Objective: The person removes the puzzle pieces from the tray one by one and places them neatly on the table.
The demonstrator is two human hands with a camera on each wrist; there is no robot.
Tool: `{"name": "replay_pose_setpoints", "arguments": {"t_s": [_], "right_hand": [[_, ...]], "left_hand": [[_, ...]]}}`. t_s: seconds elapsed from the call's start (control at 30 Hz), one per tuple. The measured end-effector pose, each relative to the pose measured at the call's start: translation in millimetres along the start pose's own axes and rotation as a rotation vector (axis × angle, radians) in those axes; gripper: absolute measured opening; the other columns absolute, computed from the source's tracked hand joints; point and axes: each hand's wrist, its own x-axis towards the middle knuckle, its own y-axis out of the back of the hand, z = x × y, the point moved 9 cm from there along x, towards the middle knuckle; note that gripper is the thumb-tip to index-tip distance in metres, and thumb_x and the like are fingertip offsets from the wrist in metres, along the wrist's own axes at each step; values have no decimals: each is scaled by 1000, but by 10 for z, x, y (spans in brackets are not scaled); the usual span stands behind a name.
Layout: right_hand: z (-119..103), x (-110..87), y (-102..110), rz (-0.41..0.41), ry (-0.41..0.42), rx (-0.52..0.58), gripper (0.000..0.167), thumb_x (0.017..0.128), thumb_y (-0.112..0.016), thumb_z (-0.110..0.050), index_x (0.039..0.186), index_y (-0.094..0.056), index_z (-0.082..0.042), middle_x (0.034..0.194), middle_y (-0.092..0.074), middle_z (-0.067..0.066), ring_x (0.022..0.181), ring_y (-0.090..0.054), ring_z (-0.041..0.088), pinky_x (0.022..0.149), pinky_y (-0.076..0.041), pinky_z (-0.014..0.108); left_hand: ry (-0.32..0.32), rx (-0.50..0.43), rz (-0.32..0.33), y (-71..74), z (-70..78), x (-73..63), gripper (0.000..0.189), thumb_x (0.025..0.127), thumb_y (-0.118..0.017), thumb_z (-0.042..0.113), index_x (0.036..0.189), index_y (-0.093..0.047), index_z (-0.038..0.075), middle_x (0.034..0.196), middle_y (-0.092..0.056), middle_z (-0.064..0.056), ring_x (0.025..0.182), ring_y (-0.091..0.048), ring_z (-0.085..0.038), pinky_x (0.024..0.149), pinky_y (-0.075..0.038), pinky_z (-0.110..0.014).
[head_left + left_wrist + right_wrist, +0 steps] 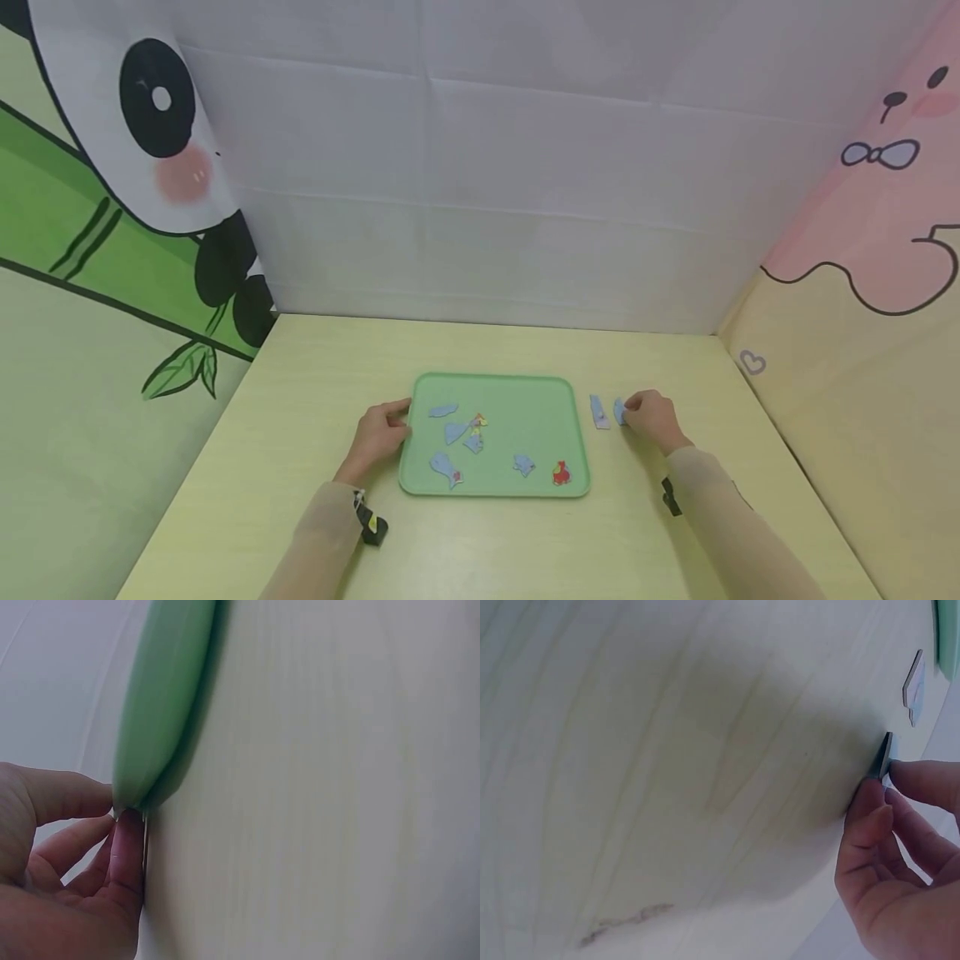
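A light green tray [510, 396] lies on the table, bearing several flat irregular puzzle pieces, mostly pale blue. My left hand [378, 437] grips the tray's left edge, and in the left wrist view its thumb and fingertips pinch the green rim [161, 697]. To the right of the tray my right hand [654, 418] pinches a pale blue puzzle piece [618, 411] between thumb and fingers. In the right wrist view that piece [885, 754] is seen edge-on, tilted at the table surface. Another blue puzzle piece [599, 412] lies between it and the tray.
On the tray, a red-patterned piece [561, 473] is at the lower right, and a blue one [446, 469] at the lower left. The pale wooden table [495, 550] meets a white cloth wall [480, 258] at the back. Printed cartoon panels stand at both sides.
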Motion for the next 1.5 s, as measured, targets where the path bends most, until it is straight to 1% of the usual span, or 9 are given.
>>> {"name": "replay_pose_setpoints", "arguments": {"t_s": [0.17,0.4,0.6,0.77,0.9,1.03,1.2,1.3,1.5], "right_hand": [[2,-14,-6,12,15,-13,26,86,-61,-8,104,-65,10,103,-64,24,96,-58,38,84,-46,50],[-21,-34,3,26,43,-6,25,86,-62,-9,102,-66,10,100,-65,22,94,-59,37,82,-47,49],[-49,-44,30,37,41,-3,27,87,-62,-9,106,-65,10,104,-63,25,98,-58,40,84,-46,49],[-118,-35,57,46,65,8,28,87,-64,-8,107,-64,10,101,-64,23,95,-59,39,83,-47,49],[-183,3,40,47,85,-7,27,85,-65,-7,107,-64,9,99,-64,21,93,-60,36,82,-47,47],[-279,30,-4,38,106,-19,27,85,-66,-8,107,-65,7,99,-65,18,91,-60,33,81,-48,45],[-470,12,-48,30,142,22,29,84,-67,-9,108,-65,7,96,-65,17,90,-60,34,79,-48,46],[-603,-2,-73,28,167,45,29,85,-67,-12,108,-65,7,95,-65,17,89,-60,33,79,-48,46],[-852,-10,-118,28,197,47,31,85,-69,-14,109,-65,5,96,-64,16,88,-60,31,77,-49,44]], "left_hand": [[8,5,0,2,-6,-4,56,77,-61,-4,132,-55,0,110,-64,-11,71,-54,-18,58,-45,-30],[9,7,3,12,6,-20,56,77,-61,-4,133,-55,0,110,-64,-11,72,-54,-19,59,-45,-30],[3,7,5,17,0,-16,56,77,-61,-3,133,-55,0,103,-64,-9,71,-54,-19,58,-45,-30],[-10,15,2,15,-5,-6,56,77,-61,-3,132,-55,0,96,-65,-8,71,-54,-18,58,-46,-30],[-2,16,-2,11,-14,-5,56,77,-61,-3,133,-55,1,95,-64,-7,71,-54,-18,59,-46,-30],[1,17,-2,17,-14,-9,56,77,-61,-3,133,-55,1,94,-64,-7,71,-54,-18,59,-46,-30],[0,19,4,24,-12,-8,56,76,-61,-3,132,-56,0,94,-64,-7,71,-54,-19,59,-46,-31],[0,23,3,20,-23,-6,56,77,-61,-3,132,-56,1,96,-64,-7,72,-54,-19,60,-46,-30],[-4,14,4,12,-7,-10,56,77,-61,-3,133,-55,0,101,-65,-8,72,-55,-19,60,-46,-30]]}}
